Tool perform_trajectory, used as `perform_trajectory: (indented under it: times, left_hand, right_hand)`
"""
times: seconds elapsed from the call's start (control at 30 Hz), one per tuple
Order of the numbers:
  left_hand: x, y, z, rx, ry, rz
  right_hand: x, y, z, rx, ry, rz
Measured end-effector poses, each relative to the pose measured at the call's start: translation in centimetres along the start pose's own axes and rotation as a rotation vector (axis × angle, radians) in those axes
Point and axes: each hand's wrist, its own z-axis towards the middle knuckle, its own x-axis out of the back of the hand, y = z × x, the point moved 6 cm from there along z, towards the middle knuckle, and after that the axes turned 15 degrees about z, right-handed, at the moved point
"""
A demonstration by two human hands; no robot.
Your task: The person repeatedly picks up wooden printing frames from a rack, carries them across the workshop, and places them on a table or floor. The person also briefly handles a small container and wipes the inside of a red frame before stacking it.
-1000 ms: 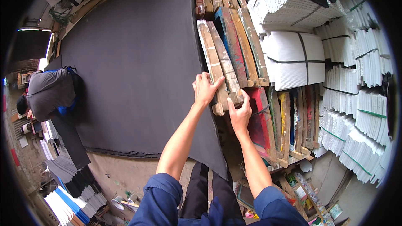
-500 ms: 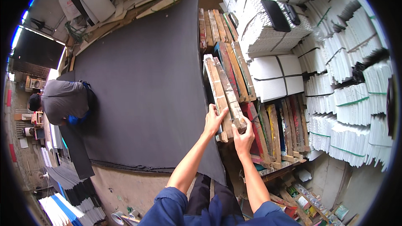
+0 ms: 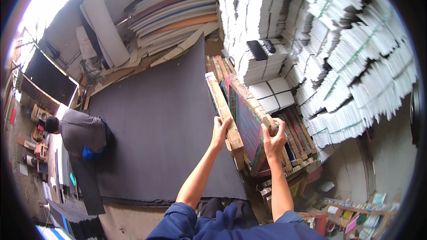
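My left hand (image 3: 220,132) grips the near end of a worn wooden screen-printing frame (image 3: 226,112), which stands on edge along the right border of a large black sheet (image 3: 155,129). With my right hand (image 3: 274,139) I hold the near corner of a second screen-printing frame (image 3: 250,95), also on edge. Its dark mesh (image 3: 247,126), with teal and pink edging, faces the first frame across a gap that widens toward me. Both far ends lean among other wooden frames.
More wooden frames (image 3: 298,131) stand in a rack at my right. Beyond are strapped stacks of white sheets (image 3: 342,71), with a black phone (image 3: 257,50) on one. A co-worker in grey (image 3: 82,131) bends at the left. Curved boards (image 3: 178,11) are piled at the back.
The two frames, close together before, are now spread apart at the near end. My right hand has moved right with its frame, exposing the mesh. The view has tilted upward.
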Motion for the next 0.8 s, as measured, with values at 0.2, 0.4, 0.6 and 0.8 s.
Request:
perform_trajectory:
  times: [0.2,0.4,0.6,0.8]
  left_hand:
    - [0.9,8.2,-5.5,-0.136,-0.107,-0.116]
    - [-1.4,16.4,-13.3,-0.230,-0.280,-0.061]
    - [-7.5,19.2,-19.6,-0.395,-0.396,0.183]
    - [-14.3,19.2,-29.0,-0.438,-0.496,0.197]
  right_hand:
    - [7.0,-10.6,0.8,0.127,0.195,-0.055]
    - [18.0,-21.7,-1.7,0.235,0.343,-0.060]
    - [28.3,-29.0,-9.8,0.328,0.436,-0.124]
    - [37.6,-34.6,-19.9,0.282,0.617,-0.268]
